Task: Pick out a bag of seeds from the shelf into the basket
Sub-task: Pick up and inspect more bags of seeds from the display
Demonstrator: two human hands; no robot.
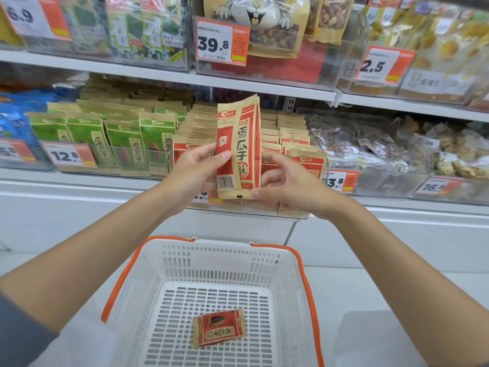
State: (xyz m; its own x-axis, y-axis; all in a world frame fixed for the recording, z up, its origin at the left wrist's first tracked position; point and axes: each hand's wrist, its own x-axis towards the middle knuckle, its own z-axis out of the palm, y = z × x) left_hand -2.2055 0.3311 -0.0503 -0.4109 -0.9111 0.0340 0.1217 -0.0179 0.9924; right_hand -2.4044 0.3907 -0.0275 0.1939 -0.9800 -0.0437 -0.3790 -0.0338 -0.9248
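Note:
A red and tan bag of seeds (239, 149) stands upright in front of the middle shelf, held between both hands. My left hand (197, 172) pinches its left edge with thumb and fingers. My right hand (284, 178) grips its lower right edge, fingers curled behind it. Behind the bag, rows of the same red bags (296, 144) fill a clear shelf bin. Below my arms sits a white basket (219, 258) with orange handles. A small red seed packet (219, 331) lies flat on the basket's floor.
Green seed bags (116, 139) stand in the bin to the left, blue packs (13, 125) further left. Clear bins of mixed snacks (397, 149) lie to the right. The upper shelf (169, 75) holds seaweed and nut packs with price tags.

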